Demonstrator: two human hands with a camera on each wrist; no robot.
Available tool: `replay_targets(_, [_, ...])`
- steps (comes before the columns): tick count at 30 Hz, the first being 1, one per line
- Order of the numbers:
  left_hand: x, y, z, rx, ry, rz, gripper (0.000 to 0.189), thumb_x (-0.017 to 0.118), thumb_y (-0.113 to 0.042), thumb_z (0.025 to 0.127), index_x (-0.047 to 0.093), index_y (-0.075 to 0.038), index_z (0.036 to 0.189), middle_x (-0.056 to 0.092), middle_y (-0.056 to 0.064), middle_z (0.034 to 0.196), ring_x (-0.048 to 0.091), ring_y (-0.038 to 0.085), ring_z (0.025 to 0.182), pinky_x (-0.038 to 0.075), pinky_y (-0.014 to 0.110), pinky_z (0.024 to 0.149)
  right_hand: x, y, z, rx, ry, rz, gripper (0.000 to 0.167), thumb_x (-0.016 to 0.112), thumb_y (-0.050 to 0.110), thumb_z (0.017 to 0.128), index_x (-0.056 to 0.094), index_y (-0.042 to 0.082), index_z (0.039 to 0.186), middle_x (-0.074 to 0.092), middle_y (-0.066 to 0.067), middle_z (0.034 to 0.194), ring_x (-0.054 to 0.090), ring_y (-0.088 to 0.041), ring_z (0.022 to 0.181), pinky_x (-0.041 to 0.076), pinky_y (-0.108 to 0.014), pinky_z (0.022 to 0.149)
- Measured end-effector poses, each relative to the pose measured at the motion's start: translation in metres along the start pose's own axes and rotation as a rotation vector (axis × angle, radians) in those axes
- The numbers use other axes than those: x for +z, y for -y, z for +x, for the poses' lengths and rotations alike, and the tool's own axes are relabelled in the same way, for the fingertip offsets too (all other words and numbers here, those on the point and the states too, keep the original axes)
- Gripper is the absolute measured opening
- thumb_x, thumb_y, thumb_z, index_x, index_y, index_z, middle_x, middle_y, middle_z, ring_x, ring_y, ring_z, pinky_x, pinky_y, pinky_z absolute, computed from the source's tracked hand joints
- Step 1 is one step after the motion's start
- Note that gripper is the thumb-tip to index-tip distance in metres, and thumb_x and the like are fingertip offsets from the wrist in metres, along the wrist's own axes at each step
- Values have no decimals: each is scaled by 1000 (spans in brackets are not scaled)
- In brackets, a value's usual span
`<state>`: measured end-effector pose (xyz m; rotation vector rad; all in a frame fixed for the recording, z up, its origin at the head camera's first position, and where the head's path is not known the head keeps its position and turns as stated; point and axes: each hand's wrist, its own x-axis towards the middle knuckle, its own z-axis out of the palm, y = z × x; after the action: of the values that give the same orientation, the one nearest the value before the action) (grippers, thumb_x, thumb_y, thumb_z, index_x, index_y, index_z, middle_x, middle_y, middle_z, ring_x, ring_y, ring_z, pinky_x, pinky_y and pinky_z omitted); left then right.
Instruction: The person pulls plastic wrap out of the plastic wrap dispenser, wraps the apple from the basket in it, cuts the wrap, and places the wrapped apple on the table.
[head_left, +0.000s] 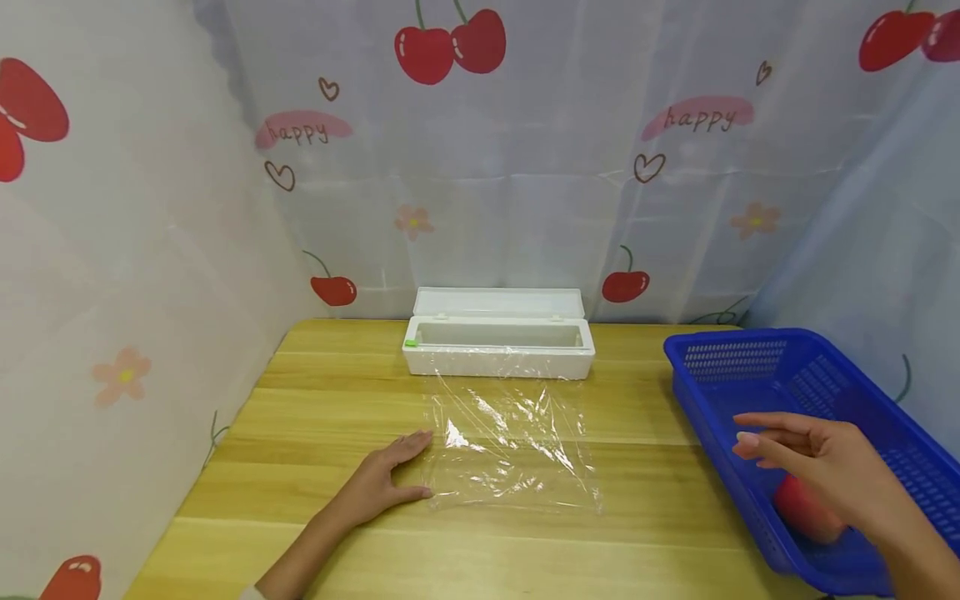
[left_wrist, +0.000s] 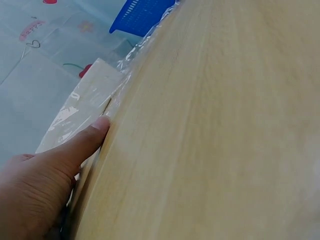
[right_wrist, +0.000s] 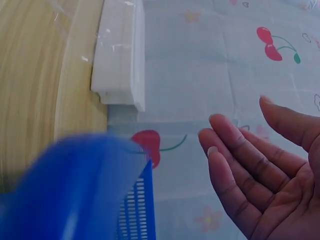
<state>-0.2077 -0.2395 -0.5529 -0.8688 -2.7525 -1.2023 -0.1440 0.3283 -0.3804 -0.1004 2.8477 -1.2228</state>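
A sheet of clear plastic wrap (head_left: 510, 442) lies on the wooden table, running forward from the front of a white wrap dispenser box (head_left: 498, 364) whose lid stands up at the back. At the wrap's left edge, my left hand (head_left: 378, 479) rests with fingers and thumb spread; in the left wrist view the thumb tip (left_wrist: 101, 123) touches near the film's edge. Over the blue plastic basket (head_left: 742, 336) is my right hand (head_left: 836, 467), fingers loosely bent and holding nothing. Below it, a round red fruit (head_left: 802, 508) sits in the basket, partly hidden by the hand.
A pale curtain (head_left: 510, 225) printed with cherries, hearts and flowers encloses the table on the back and sides. The box stands near the table's back edge. The basket fills the right side, close to the right curtain.
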Motion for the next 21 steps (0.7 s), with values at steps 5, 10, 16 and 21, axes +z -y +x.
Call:
replay_targets(5, [-1, 2, 0, -10, 14, 0, 86, 80, -49, 83, 47, -11, 153, 43, 8, 157, 38, 34, 145, 30, 53, 117, -15, -16, 1, -3, -43, -11, 46, 66, 33, 100, 63, 5, 137, 76, 9, 109, 70, 2, 92, 58, -20, 70])
replay_targets(10, [-3, 3, 1, 15, 21, 18, 85, 79, -49, 83, 47, -9, 152, 43, 6, 157, 37, 33, 146, 29, 55, 117, -24, -35, 2, -44, -57, 18, 43, 66, 25, 101, 62, 1, 136, 71, 18, 113, 68, 6, 95, 58, -19, 69])
replay_targets(16, [-3, 4, 1, 33, 18, 36, 84, 79, -48, 83, 49, -7, 150, 44, 4, 157, 38, 32, 145, 30, 55, 116, -31, -59, 5, -9, -59, 3, 48, 67, 30, 100, 60, 2, 138, 65, 29, 114, 63, 13, 96, 57, -17, 70])
replay_targets(21, [-3, 3, 0, 24, 21, 33, 84, 79, -49, 83, 50, -7, 149, 44, 3, 157, 37, 29, 146, 29, 53, 117, -39, -78, 5, 39, -27, -30, 52, 66, 35, 100, 57, 5, 142, 60, 32, 116, 59, 16, 98, 51, -13, 68])
